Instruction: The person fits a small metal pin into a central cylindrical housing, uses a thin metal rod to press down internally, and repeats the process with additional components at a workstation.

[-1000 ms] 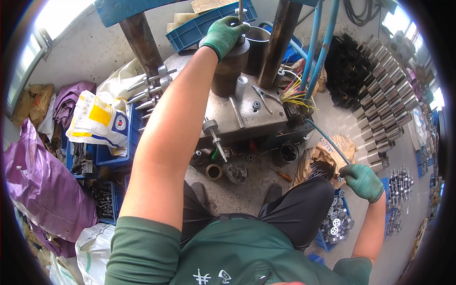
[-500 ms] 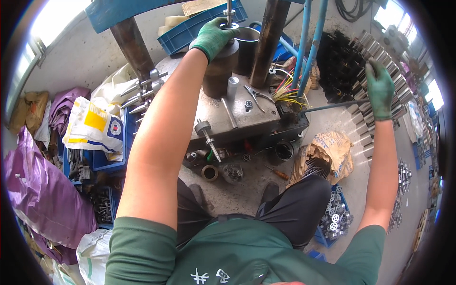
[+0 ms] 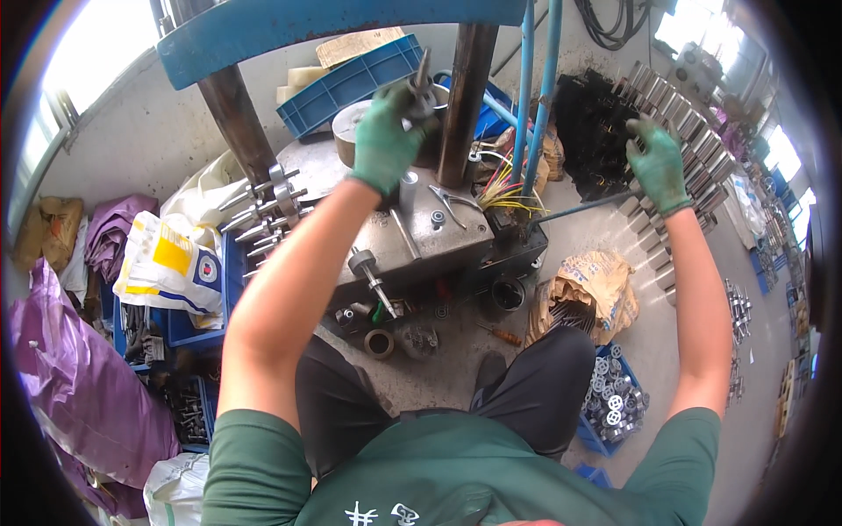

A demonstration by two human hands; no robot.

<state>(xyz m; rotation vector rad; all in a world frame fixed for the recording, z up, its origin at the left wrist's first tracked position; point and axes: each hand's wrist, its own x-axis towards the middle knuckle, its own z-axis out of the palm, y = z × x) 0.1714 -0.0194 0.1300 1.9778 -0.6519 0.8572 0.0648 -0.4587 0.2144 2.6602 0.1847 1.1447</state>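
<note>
My left hand (image 3: 386,145), in a green glove, is closed round a metal shaft (image 3: 422,68) with a wider ring on it, blurred by motion. It is held above the steel press table, beside a thick metal cylinder (image 3: 347,131). My right hand (image 3: 658,167), also gloved in green, is raised with bent fingers apart and nothing in them. Below and left of it runs a thin dark lever rod (image 3: 592,200). On the table lie pliers (image 3: 448,205), a small bearing (image 3: 438,217) and a metal rod (image 3: 405,233). Another shaft with a disc (image 3: 367,268) rests at the front edge.
The press's brown columns (image 3: 462,105) and blue crossbeam (image 3: 342,31) frame the table. Several shafts (image 3: 272,206) stand at the left. Coloured wires (image 3: 507,193), a torn paper bag (image 3: 601,285), a crate of round parts (image 3: 614,394) and rows of metal tubes (image 3: 693,131) are rightward.
My left hand has lifted the shaft off the cylinder and drawn it nearer. My right hand has shifted left, its fingers now more spread. The whole view has shifted slightly.
</note>
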